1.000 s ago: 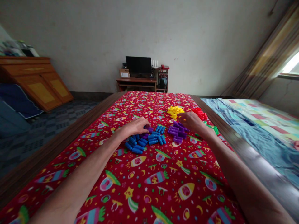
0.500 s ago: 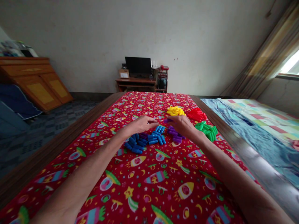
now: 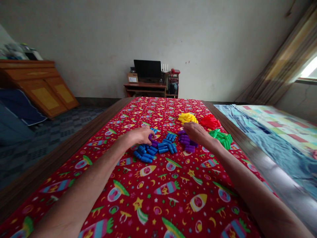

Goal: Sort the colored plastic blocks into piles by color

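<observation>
My left hand (image 3: 141,135) is at the back of a mixed pile, its fingers closed on a small purple plastic tube (image 3: 150,137). Around and below it lie several dark blue tubes (image 3: 146,154), with another purple one among them. Just right of these is a group of lighter blue tubes (image 3: 166,145). My right hand (image 3: 194,131) reaches down over the far side of a pile of purple tubes (image 3: 186,141). One purple tube shows right under its fingertips. The back of the hand hides most of its fingers, so the grip is unclear.
Yellow tubes (image 3: 187,117), red tubes (image 3: 210,121) and green tubes (image 3: 221,138) lie in separate piles beyond and right of my right hand. A red patterned cloth (image 3: 158,205) covers the table. A bed (image 3: 262,132) stands to the right, a computer desk (image 3: 145,86) beyond.
My left hand has moved left to the mixed pile and closed on a purple tube. The right hand, which held a purple tube, has shifted slightly right and lower at the purple pile.
</observation>
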